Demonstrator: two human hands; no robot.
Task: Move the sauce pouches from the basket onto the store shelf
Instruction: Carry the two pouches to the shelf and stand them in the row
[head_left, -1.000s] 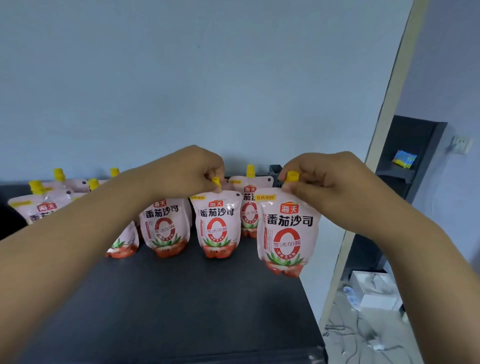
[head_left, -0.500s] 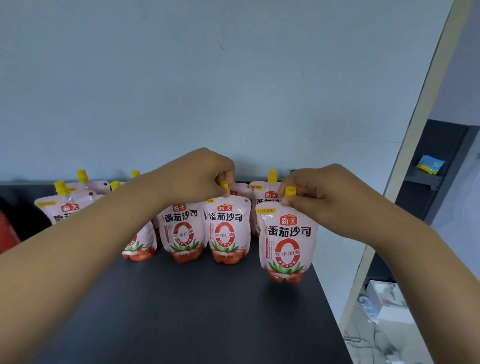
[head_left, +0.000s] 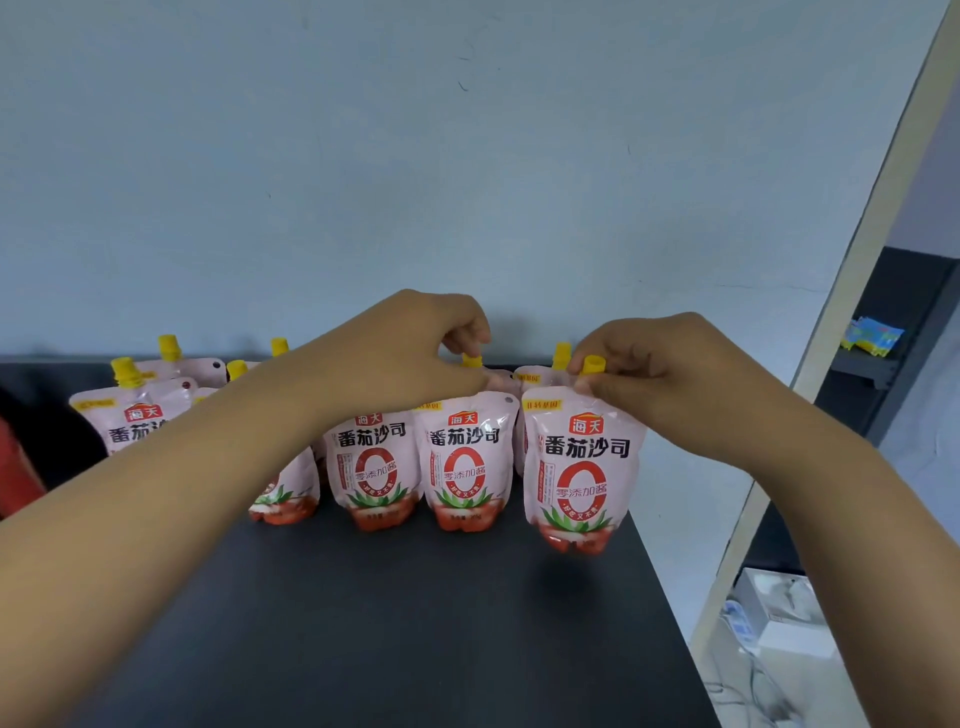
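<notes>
Right hand (head_left: 660, 374): fingers curled, pinching the right-end sauce pouch (head_left: 582, 467) at its top corner, directly beside the yellow cap (head_left: 592, 364). The pouch hangs upright below the hand, label facing the camera, close to the right edge of the dark shelf (head_left: 415, 623). A soft shadow lies under its base. Whether the base touches the shelf cannot be confirmed.

Left hand (head_left: 415, 353): fingers curled, pinching the top of the second sauce pouch (head_left: 470, 457) around its yellow spout (head_left: 471, 360). This pouch stands upright on the shelf, just beside the right-end pouch on its left.

A third pouch (head_left: 371, 467) stands next in the front line, partly behind the left forearm. Further pouches (head_left: 135, 421) stand to the left and behind, near the pale wall (head_left: 467, 156). A light shelf upright (head_left: 831, 322) runs diagonally on the right.
</notes>
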